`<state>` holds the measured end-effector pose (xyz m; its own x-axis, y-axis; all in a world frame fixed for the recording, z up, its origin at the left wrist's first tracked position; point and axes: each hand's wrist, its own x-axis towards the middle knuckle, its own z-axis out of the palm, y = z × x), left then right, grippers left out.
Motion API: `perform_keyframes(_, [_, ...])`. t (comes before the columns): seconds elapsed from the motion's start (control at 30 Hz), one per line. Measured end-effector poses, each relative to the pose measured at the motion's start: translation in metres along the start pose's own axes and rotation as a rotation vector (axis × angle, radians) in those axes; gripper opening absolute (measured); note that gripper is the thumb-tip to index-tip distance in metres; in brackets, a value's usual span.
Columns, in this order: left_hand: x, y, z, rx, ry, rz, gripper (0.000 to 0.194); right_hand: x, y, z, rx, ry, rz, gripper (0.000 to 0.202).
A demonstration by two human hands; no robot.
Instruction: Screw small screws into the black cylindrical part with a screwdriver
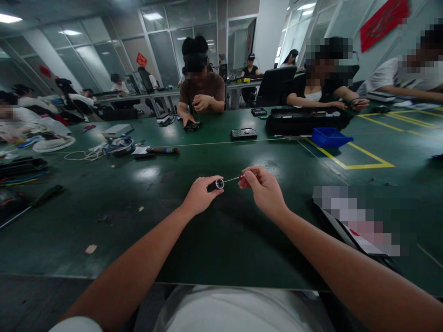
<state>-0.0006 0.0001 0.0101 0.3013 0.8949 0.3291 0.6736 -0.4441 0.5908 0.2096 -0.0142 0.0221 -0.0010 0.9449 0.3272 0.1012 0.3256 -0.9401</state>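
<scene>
Near the middle of the green table [221,249], my left hand [201,194] is closed around a small black cylindrical part [219,184] with a pale ring at its end, which faces the camera. My right hand [265,188] pinches the red handle of a thin screwdriver [231,179]. Its metal shaft points left, and the tip meets or nearly meets the right side of the cylindrical part. Both hands are held above the tabletop. The inside of the part is too small to make out.
A tablet-like object [360,235] lies right of my right forearm. Farther back are a circuard-bearing drive [244,133], a blue bin [330,137] and a long black housing [308,121]. Cables [117,145] and a pen-like tool [162,150] lie left. People sit across the table.
</scene>
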Motion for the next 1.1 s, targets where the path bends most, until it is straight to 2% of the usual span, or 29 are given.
perform_keyframes(0.8, [-0.0001, -0.0038, -0.0017, 0.008, 0.008, 0.0, 0.037, 0.0008, 0.0061, -0.0004, 0.077, -0.025, -0.017, 0.022])
perform_keyframes(0.97, [0.0003, -0.0001, -0.0026, 0.009, 0.0, 0.009, 0.036, 0.0003, 0.004, 0.0006, 0.017, 0.027, -0.003, 0.021])
perform_keyframes(1.1, [0.0002, -0.0001, -0.0023, 0.006, 0.004, 0.019, 0.036, -0.0014, 0.0016, -0.0003, -0.031, 0.004, -0.041, 0.02])
